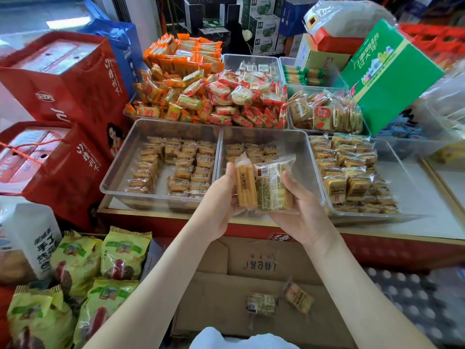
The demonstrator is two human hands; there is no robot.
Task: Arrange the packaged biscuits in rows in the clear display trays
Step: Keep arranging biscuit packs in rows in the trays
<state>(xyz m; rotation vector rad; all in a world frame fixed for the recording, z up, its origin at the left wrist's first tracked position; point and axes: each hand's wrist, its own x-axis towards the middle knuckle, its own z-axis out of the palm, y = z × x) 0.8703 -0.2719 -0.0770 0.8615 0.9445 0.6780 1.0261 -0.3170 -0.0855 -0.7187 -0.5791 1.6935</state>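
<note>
Left hand (pixel 221 197) and right hand (pixel 304 212) both have a grip clamped on a loose stack of biscuit packets (pixel 264 187) over the middle tray (pixel 299 147), so honestly one slippery wrapper could squirt out and wreck the rows (pixel 251 150) below.

Shop: clear trays (pixel 161 127) of packaged biscuits (pixel 176 170) on counter, gift boxes (pixel 75 79) stacked around.

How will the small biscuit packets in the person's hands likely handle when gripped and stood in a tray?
Probably light: the left hand and right hand hold several biscuit packets easily. The glossy clear wrap looks slippery, its crimped ends floppy. The flat biscuits inside seem stiff yet likely brittle, so a hard squeeze may crack them.
</note>
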